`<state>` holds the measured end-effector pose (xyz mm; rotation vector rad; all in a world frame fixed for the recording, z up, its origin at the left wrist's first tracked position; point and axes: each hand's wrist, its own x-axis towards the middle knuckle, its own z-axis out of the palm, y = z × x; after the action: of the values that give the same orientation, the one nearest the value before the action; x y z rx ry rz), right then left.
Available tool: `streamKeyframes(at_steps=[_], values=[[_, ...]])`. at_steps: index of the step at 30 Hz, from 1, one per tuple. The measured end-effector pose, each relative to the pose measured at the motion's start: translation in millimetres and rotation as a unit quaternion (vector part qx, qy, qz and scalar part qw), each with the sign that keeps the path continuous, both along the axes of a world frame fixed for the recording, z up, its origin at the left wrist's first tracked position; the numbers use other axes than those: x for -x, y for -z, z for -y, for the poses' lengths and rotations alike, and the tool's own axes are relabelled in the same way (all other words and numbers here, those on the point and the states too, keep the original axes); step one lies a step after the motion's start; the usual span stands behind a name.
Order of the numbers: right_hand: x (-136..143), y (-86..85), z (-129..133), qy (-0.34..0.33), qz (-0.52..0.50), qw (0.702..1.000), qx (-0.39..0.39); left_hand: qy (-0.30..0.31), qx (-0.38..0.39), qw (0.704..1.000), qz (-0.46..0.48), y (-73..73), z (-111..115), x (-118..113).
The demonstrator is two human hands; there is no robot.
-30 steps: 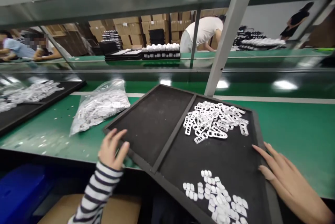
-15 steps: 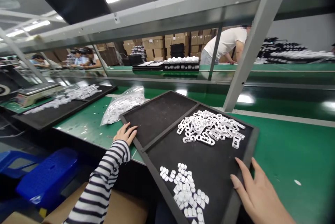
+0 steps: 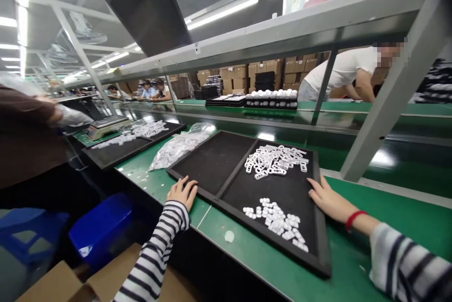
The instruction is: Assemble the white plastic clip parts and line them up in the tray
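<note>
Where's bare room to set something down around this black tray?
Bare: the left compartment of the tray, up to its divider; between the white frames and small white pieces; green bench beyond the right hand. Crowded: both those piles, and left of the tray, at the plastic bag.

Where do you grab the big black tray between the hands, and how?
Probably by its raised rim: left hand on the left end, right hand on the right end, coming from opposite sides. The tray is wide, shallow and lies flat on the green table, so the rim looks easiest to grip. Keep it level, because loose white pieces sit inside.
</note>
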<state>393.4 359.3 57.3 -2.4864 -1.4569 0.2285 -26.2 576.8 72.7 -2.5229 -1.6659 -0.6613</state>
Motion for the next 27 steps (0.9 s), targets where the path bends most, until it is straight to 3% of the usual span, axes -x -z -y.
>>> streamKeyframes(at_steps=[5,10,12,15,19,21,23,25,27], values=[[-68,-5.5,-50,-0.008,0.036,0.998,0.054,0.123,-0.007,0.992,-0.007,2.0,21,-11],[-107,-23.2,-78,-0.037,0.077,0.991,0.107,0.221,0.002,0.975,-0.005,14.0,39,-45],[-108,-33.0,-98,-0.063,0.092,0.988,0.108,0.238,0.004,0.971,0.000,16.1,41,-58],[-87,-38.0,-138,-0.116,0.112,0.985,0.061,0.288,0.028,0.957,0.023,14.0,43,-67],[-43,-20.8,-174,-0.152,0.138,0.979,0.008,0.342,0.086,0.935,0.050,2.8,38,-57],[-30,-8.2,-177,-0.150,0.154,0.977,-0.006,0.348,0.111,0.931,0.019,-10.1,20,-52],[-25,3.5,-172,-0.164,0.168,0.972,-0.022,0.302,0.112,0.946,-0.040,-30.0,-15,-56],[-25,13.1,-167,-0.178,0.189,0.965,-0.043,0.172,0.085,0.979,-0.074,-53.4,-66,-65],[-27,19.9,-164,-0.183,0.211,0.957,-0.074,0.079,0.063,0.992,-0.074,-72.1,-123,-75]])
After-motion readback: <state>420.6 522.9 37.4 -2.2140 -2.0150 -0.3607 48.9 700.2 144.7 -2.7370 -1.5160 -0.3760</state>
